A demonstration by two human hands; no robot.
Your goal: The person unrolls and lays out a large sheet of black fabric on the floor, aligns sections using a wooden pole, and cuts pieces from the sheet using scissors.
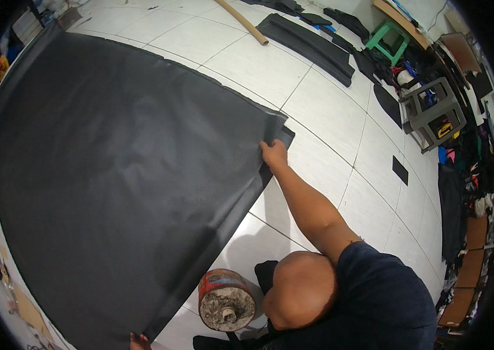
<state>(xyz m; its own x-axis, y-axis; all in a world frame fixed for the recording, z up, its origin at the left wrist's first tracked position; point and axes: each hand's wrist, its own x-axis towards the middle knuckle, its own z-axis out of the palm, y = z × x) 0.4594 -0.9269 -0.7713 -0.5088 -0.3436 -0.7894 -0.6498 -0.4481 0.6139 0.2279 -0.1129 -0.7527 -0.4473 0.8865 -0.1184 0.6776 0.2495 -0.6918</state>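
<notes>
Right hand: closed, pinching the black sheet at its right edge. Left hand: at the sheet's near edge, partly cropped; closure cannot be determined.

one big black sheet, kinda leather-look with a soft sheen, spread mostly flat on white floor tiles, filling the view's 7 to 11 o'clock side. its slightly wavy far edge ends in a corner at roughly the sheet's 2 o'clock, where another black layer peeks out, can't tell if it's a fold.
</notes>
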